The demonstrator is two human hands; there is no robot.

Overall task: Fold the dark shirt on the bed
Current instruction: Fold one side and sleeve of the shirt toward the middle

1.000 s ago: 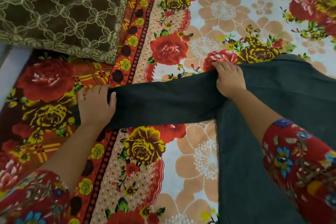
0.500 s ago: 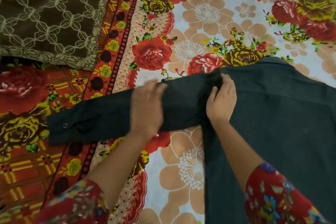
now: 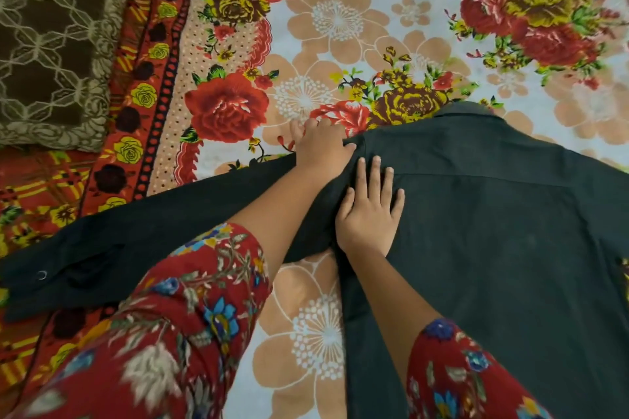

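Observation:
The dark shirt (image 3: 493, 248) lies back-up on the flowered bed sheet, its body at the right and its collar at the far edge. One long sleeve (image 3: 112, 248) stretches out to the left, the cuff with a button near the left frame edge. My left hand (image 3: 321, 146) sits at the shoulder seam where the sleeve joins the body, fingers curled onto the cloth's top edge. My right hand (image 3: 371, 211) lies flat just to its right, fingers spread, pressing the shirt body down.
A brown patterned cushion (image 3: 54, 44) rests at the far left corner of the bed. The floral bed sheet (image 3: 340, 27) spreads beyond the shirt to the far side and right. My red floral sleeves fill the lower frame.
My left hand has slid from the cuff end along the sleeve to the shoulder seam. My right hand has shifted onto the shirt body and flattened out.

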